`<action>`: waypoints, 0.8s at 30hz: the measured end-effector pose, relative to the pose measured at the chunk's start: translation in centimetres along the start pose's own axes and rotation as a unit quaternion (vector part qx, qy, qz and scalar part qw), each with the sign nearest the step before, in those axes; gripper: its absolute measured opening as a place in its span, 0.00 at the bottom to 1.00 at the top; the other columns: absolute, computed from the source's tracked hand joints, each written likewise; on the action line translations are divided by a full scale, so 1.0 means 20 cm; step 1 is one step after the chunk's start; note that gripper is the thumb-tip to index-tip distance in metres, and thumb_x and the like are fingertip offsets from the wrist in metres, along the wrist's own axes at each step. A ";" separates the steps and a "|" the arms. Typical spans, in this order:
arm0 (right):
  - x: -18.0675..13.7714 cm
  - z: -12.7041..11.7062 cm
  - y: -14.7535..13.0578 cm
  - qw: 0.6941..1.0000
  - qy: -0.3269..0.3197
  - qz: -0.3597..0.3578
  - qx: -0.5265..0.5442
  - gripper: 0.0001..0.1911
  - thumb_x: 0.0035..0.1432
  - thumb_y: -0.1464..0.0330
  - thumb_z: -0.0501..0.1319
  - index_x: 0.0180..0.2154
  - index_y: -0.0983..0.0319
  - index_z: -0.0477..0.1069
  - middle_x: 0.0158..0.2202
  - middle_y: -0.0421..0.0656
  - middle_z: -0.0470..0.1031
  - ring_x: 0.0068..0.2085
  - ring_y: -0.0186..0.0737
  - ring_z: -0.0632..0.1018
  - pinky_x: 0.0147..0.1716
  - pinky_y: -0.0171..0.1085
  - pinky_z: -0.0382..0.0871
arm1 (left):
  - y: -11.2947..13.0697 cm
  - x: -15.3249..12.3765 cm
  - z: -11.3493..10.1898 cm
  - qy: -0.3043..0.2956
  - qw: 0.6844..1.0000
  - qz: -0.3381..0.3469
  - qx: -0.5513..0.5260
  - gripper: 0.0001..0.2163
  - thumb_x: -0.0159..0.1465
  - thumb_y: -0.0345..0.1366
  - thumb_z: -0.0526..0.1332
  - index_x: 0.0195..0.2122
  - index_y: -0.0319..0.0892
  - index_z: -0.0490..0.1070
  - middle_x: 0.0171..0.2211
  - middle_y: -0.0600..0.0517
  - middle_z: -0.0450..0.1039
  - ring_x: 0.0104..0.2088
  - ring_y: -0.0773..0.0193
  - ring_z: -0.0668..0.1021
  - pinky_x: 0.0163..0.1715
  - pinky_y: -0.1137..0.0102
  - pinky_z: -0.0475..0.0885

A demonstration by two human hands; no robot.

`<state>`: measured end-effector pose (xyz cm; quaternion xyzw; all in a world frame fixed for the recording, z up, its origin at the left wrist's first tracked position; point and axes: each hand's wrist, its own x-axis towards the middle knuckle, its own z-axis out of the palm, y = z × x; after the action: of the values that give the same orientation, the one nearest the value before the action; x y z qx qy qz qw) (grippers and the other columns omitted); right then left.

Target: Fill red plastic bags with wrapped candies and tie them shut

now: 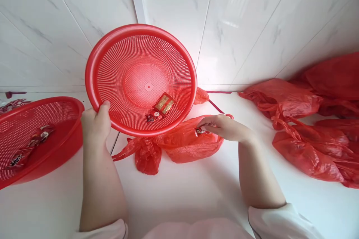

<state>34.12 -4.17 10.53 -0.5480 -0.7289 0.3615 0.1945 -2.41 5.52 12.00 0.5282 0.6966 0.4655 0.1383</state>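
My left hand (97, 123) grips the lower left rim of a round red perforated basket (123, 59), which is tilted up toward me above the white surface. A gold-wrapped sweet (164, 104) and small red wrapped sweets (153, 115) lie at the basket's low edge. My right hand (221, 127) pinches a small red wrapped candy (199, 131) at the mouth of a red plastic bag (185, 145) lying below the basket.
A second red perforated basket (67, 134) with a few wrapped sweets sits at the left. Several crumpled red plastic bags (308, 149) are heaped at the right against the white tiled wall. A white surface (182, 194) lies in front of me.
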 end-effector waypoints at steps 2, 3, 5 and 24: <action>0.03 0.03 0.01 1.000 0.006 -0.009 -0.024 0.15 0.64 0.68 0.50 0.40 0.54 0.76 0.42 0.38 0.79 0.42 0.40 0.78 0.42 0.40 0.72 | 0.01 0.00 0.00 0.002 1.000 -0.003 -0.006 0.16 0.60 0.48 0.58 0.28 0.39 0.71 0.24 0.54 0.67 0.26 0.64 0.70 0.26 0.69 0.63; 0.04 0.04 0.01 0.999 0.007 -0.014 -0.031 0.16 0.64 0.69 0.50 0.40 0.54 0.76 0.42 0.38 0.79 0.41 0.40 0.78 0.41 0.39 0.72 | 0.02 -0.01 0.00 0.004 1.000 -0.004 -0.006 0.16 0.60 0.48 0.58 0.28 0.39 0.71 0.23 0.54 0.67 0.26 0.64 0.70 0.27 0.69 0.63; 0.06 0.06 0.02 0.999 0.010 -0.021 -0.045 0.16 0.64 0.70 0.50 0.41 0.55 0.76 0.41 0.39 0.79 0.41 0.39 0.78 0.40 0.38 0.71 | 0.04 -0.02 0.00 0.009 1.000 -0.003 -0.003 0.16 0.60 0.47 0.58 0.26 0.39 0.70 0.22 0.54 0.66 0.25 0.65 0.69 0.27 0.69 0.63; 0.28 0.46 -0.03 0.962 0.139 -0.174 -0.157 0.20 0.66 0.65 0.55 0.57 0.64 0.67 0.50 0.52 0.74 0.52 0.48 0.74 0.54 0.49 0.68 | 0.16 -0.22 0.20 -0.040 0.989 0.145 0.009 0.21 0.63 0.47 0.55 0.16 0.42 0.54 0.14 0.55 0.53 0.18 0.68 0.60 0.21 0.69 0.52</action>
<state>25.71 -1.79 4.21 -0.4812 -0.8265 0.1234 0.2647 3.97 3.80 11.15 0.6432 0.6103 0.4531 0.0924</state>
